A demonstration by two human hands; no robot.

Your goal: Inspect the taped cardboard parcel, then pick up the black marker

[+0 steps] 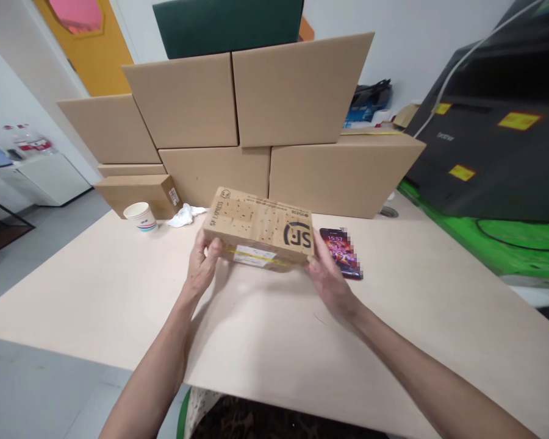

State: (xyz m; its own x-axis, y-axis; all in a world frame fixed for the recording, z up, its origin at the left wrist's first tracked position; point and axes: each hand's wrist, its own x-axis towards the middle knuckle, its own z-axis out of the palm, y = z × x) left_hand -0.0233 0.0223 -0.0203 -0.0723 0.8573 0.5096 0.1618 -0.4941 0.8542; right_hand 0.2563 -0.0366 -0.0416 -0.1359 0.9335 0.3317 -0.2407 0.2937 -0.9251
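Between my two hands is a brown cardboard box printed "SF EXPRESS", with a dark round SF logo on its top. A white label and yellow tape run along the side facing me. My left hand grips the box's left end, thumb on the near side. At the right end my right hand is closed on it too, its fingers partly hidden behind. The box looks tilted and held over the table. Just beyond my right hand lies a phone with its screen lit, partly pixelated.
Large cardboard boxes are stacked along the back of the table, topped by a dark green box. A paper cup and a crumpled tissue are at back left. A big black case stands on the right.
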